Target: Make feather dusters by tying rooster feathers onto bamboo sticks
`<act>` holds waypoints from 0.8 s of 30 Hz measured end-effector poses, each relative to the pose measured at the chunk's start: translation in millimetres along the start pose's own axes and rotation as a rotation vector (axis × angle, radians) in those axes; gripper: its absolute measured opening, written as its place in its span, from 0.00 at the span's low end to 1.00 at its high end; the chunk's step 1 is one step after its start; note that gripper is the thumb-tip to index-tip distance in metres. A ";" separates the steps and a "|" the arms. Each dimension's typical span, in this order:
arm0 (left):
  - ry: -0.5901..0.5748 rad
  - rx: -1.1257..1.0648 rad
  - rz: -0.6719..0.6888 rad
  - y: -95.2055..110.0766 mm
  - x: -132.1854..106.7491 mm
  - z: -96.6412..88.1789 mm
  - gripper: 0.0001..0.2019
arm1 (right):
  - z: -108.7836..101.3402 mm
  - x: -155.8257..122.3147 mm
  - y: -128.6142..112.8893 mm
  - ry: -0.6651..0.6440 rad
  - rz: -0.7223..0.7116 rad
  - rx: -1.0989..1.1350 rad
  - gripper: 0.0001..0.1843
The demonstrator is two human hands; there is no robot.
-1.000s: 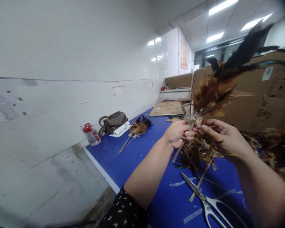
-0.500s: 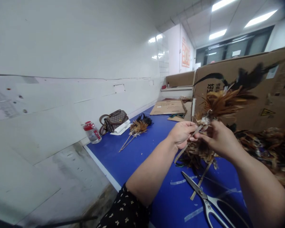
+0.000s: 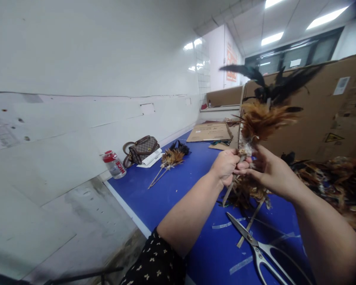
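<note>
A bunch of feathers, brown below and black-green at the top, stands nearly upright above my hands. My left hand is closed on its bound base, with a flat tan stem sticking out below. My right hand is closed round the same base from the right, its thumb near my left fingers. Some right fingertips are hidden behind the feathers. Directly beneath, more brown feathers lie on the blue table, a stem reaching out from them. Scissors lie partly open across that stem.
A feather pile lies at the right before a large cardboard box. Two-stemmed feather bunches, a handbag and a bottle stand along the wall. Flat cardboard lies behind; clear strips are near the scissors.
The feather bunch has swung from leaning right to nearly upright, its dark tips now higher and further left. Both hands have kept hold of its base.
</note>
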State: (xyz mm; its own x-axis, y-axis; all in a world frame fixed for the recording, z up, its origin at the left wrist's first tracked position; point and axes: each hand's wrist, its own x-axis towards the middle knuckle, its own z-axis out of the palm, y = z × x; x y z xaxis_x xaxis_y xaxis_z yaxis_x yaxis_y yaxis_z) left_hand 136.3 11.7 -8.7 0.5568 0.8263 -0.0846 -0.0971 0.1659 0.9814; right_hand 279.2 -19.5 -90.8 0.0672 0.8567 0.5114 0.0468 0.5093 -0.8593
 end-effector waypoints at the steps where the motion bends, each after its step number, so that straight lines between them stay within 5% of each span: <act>1: -0.003 0.000 0.010 1.6 -0.2 -2.0 0.08 | -2.0 -1.8 -1.0 -0.057 0.059 0.124 0.41; 6: -0.016 -0.040 0.086 8.2 -3.6 -3.9 0.08 | -11.9 -7.9 -2.7 -0.196 0.261 0.312 0.28; 11: -0.019 -0.061 0.082 9.1 -3.7 -1.0 0.12 | -10.1 -5.4 -2.9 -0.010 0.305 0.430 0.28; 18: 0.012 -0.020 -0.057 9.1 -2.0 2.9 0.13 | -10.4 1.6 -6.6 0.420 0.254 0.592 0.27; 21: -0.001 -0.009 -0.079 9.1 -2.6 4.1 0.10 | -19.2 -3.5 -7.9 0.364 0.129 0.435 0.22; 24: -0.064 0.050 -0.118 8.7 -3.0 1.7 0.06 | -32.8 -11.6 -13.5 0.172 0.124 0.160 0.23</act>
State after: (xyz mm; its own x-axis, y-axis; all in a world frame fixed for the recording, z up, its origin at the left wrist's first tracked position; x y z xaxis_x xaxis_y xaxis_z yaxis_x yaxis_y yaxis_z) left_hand 135.2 9.7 0.5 0.6140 0.7661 -0.1899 0.0120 0.2315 0.9728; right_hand 310.5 -39.0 -85.0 0.2320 0.8938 0.3839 -0.1294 0.4195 -0.8985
